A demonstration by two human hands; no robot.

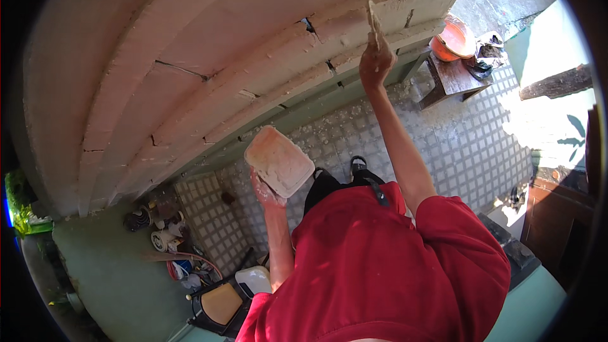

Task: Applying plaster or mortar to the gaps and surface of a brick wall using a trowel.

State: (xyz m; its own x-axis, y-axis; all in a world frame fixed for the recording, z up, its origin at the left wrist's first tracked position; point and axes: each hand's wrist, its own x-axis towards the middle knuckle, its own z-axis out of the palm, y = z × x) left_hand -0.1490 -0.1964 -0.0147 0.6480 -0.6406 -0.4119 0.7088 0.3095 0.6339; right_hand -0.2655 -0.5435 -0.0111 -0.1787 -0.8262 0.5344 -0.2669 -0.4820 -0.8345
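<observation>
Left hand (268, 197) was clamped on the lower-left edge of a shallow, pale, rounded-rectangular tub (297, 181) smeared with whitish paste (278, 159); the tub was tilted, held in front of the body over the floor. Right hand (378, 63) was closed round a thin, flat, paste-coated tool (373, 20), tip pointing up at the pinkish-beige ridged wall (253, 44); couldn't tell if the tip touched. Hands were well apart, open room between them. Dark gaps (308, 25) broke the ridge edges left of the tool. Tub's far edge stood apart from the wall. Grey-and-white tiled floor (405, 130) ran along the wall base, giving standing room round the feet. Past the right hand, near the wall's end, a round orange-red plastic basin (453, 40) sat on a low brown wooden stool (457, 76).
</observation>
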